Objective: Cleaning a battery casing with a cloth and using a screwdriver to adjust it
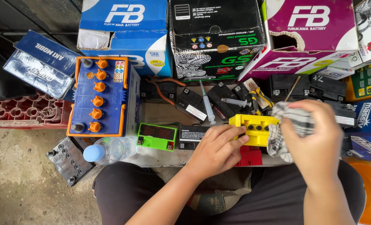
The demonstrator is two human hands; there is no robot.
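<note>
A small battery with a yellow top and red body sits on the low bench in front of me. My left hand rests on its near left side, fingers curled over the top edge. Just to the right of the battery, my right hand grips a checked black-and-white cloth, which touches the battery's right end. The red lower part shows below my left fingers.
A large blue car battery with orange caps stands at left, a green-topped small battery and a clear bottle with a blue cap near it. Syringes, black batteries and cardboard battery boxes crowd the back. A red crate lies far left.
</note>
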